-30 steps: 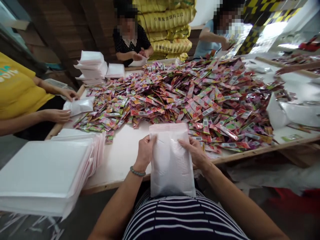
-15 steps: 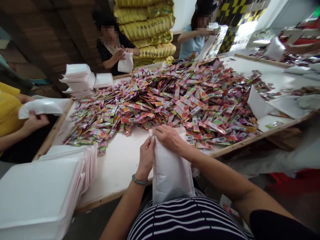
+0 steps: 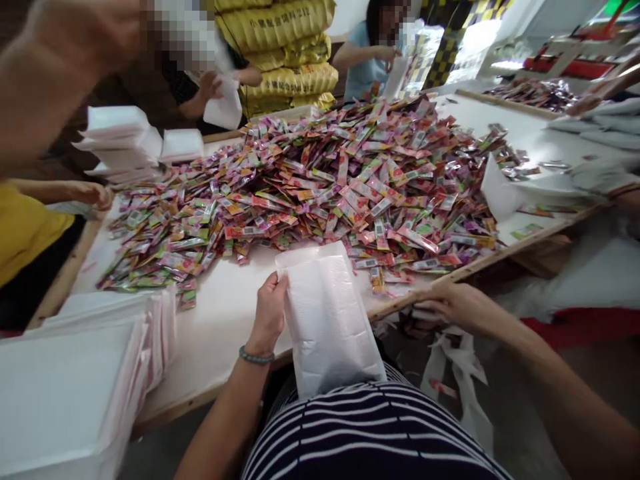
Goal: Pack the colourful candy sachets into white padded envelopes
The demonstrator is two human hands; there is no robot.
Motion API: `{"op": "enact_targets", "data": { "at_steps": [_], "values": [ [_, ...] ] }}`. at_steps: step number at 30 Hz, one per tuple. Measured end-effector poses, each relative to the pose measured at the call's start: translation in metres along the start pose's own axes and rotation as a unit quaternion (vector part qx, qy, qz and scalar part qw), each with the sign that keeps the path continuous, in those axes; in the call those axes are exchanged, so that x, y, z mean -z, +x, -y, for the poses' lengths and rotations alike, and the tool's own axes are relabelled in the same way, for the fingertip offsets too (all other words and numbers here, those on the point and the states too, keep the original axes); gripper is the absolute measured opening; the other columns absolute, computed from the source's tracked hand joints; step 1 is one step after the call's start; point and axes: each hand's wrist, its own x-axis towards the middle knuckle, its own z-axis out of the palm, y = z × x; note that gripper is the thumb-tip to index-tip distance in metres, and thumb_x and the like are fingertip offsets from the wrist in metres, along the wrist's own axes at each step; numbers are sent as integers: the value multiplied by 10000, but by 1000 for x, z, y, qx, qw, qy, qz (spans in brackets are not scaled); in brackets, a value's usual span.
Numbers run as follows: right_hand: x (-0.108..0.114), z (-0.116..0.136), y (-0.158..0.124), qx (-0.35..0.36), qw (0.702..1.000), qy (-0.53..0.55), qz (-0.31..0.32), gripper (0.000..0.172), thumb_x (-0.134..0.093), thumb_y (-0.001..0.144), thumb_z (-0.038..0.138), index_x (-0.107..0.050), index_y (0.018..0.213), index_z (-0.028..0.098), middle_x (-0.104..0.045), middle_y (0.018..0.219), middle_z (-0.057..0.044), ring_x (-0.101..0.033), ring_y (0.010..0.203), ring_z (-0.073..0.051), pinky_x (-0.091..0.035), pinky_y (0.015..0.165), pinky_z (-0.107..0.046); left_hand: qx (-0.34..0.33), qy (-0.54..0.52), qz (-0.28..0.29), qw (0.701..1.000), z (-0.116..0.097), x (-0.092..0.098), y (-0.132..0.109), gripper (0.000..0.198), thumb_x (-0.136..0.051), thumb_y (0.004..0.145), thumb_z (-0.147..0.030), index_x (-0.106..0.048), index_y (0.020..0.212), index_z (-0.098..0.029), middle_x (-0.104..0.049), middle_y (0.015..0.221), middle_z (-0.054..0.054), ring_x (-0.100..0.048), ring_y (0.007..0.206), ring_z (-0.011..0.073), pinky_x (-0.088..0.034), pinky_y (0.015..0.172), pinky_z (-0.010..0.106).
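Observation:
A white padded envelope (image 3: 330,313) leans upright against the striped shirt at the table's front edge. My left hand (image 3: 270,307) is closed on its upper left edge, thumb against fingers. To the right of the envelope, my right hand (image 3: 447,305) is off it, fingers stretched out just by the wooden table edge, slightly blurred; I make out nothing held in it. A large heap of small colourful packets (image 3: 320,180) covers the middle of the table (image 3: 225,327).
Stacked white envelopes (image 3: 65,380) lie at the near left, more (image 3: 120,140) at the back left. A blurred arm (image 3: 65,73) reaches in from the upper left. People work around the table. White strips (image 3: 465,380) hang below its edge on the right. Yellow sacks (image 3: 280,60) are piled behind.
My right hand has let go of the envelope's top and moved right. The envelope's top now lies flat and uncovered. A person's arm at the left has risen, and the view has shifted.

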Motion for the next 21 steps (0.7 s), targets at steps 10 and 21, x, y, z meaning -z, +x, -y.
{"op": "enact_targets", "data": {
  "at_steps": [10, 21],
  "values": [
    [-136, 39, 96, -128, 884, 402, 199, 428, -858, 482, 358, -722, 831, 151, -747, 869, -62, -671, 737, -191, -535, 718, -313, 92, 83, 42, 991, 0, 4, 8, 588, -894, 387, -221, -690, 929, -123, -746, 900, 75, -674, 811, 222, -520, 793, 347],
    [-134, 8, 100, 105, 992, 9, 62, 87, -663, 656, 250, -667, 698, 174, -668, 707, -29, -586, 713, -183, -442, 711, -299, -116, 539, 27, 834, 18, 41, 30, 81, -652, 680, -250, -666, 747, -207, -677, 724, -18, -578, 677, 147, -396, 645, 249]
  ]
}}
